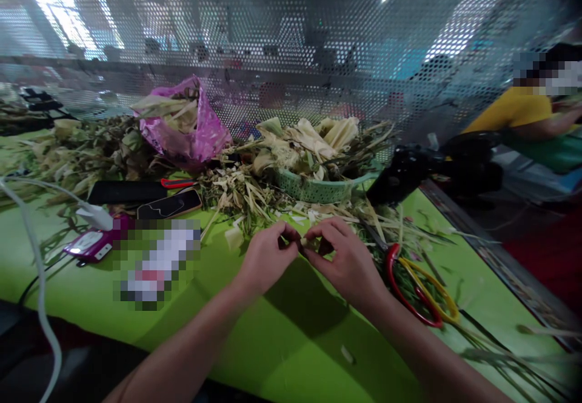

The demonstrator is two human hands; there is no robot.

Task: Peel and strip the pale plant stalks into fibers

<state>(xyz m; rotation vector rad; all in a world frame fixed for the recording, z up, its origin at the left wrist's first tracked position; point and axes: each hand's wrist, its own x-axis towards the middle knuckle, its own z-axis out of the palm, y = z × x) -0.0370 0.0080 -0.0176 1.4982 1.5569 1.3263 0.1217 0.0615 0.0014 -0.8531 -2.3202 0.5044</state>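
Above the green tabletop, my left hand [271, 251] and my right hand [342, 256] meet fingertip to fingertip. Both are closed in a pinch around a small pale yellowish piece [304, 242], mostly hidden by the fingers, so its kind is unclear. Just beyond the hands lie strips and scraps of dried husk [240, 194]. Scissors [421, 288] with one red and one yellow handle loop rest beside my right forearm. A short pale scrap [348, 354] lies on the table below my hands.
A green basket [313, 188] heaped with dried husks stands behind, near a pink plastic bag [182, 130] of husks. At left are a phone [170, 204], a purple power strip [95, 242] and a white cable [34, 251]. A black stand [404, 169] and a person in yellow [522, 109] are at right.
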